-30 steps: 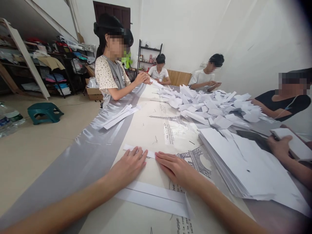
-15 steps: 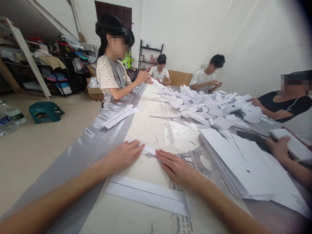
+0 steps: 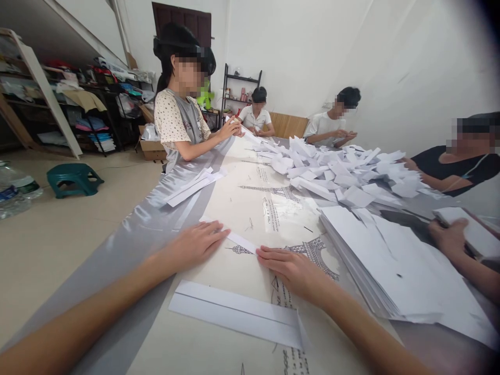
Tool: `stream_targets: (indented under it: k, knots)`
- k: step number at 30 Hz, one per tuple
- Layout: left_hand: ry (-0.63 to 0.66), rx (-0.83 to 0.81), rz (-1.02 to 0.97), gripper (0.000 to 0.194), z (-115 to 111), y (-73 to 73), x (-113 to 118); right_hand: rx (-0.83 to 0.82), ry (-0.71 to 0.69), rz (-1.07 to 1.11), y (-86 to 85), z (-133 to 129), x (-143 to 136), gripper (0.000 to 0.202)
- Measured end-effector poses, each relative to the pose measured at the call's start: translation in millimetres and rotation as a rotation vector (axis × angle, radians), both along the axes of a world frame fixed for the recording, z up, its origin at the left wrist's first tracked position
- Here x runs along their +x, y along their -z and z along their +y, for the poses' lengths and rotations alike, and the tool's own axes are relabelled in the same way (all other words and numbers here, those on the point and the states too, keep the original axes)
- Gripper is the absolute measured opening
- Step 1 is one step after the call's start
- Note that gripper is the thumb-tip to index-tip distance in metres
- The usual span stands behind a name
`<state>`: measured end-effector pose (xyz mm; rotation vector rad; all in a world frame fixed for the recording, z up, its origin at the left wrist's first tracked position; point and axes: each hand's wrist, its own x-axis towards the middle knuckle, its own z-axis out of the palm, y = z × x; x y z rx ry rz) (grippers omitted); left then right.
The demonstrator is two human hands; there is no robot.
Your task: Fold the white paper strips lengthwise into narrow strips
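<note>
A narrow white folded paper strip [image 3: 242, 242] lies slanted across the printed cloth, over the tip of an Eiffel Tower drawing. My left hand [image 3: 199, 240] rests flat on its left part, fingers stretched out and covering much of it. At the strip's right end are the fingertips of my right hand [image 3: 287, 265], its fingers extended side by side and palm down. Nearer to me, a wider white paper piece with a lengthwise crease [image 3: 234, 310] lies between my forearms, its right end slightly raised.
A stack of white paper sheets [image 3: 394, 260] stands to the right, with a heap of folded papers [image 3: 339, 172] behind it. More strips [image 3: 195, 185] lie at the left edge. Several co-workers sit or stand around the table. A green stool [image 3: 74, 179] is on the floor.
My right hand has slid slightly right and toward me along the strip, and my left hand slightly left. More of the strip shows between them. The standing co-worker's hands have shifted on a strip.
</note>
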<state>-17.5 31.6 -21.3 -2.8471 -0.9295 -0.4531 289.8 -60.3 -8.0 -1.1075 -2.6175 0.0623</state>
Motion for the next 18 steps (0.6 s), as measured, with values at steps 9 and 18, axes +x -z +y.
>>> stream_targets:
  k: [9, 18]
  knots:
    - [-0.009, -0.004, 0.000, 0.041, -2, -2.8, 0, -0.018, -0.045, 0.010, -2.7, -4, 3, 0.054]
    - [-0.008, -0.029, -0.012, 0.040, -1, -0.9, -3, -0.180, -0.032, 0.033, -21.1, -2, 13, 0.035]
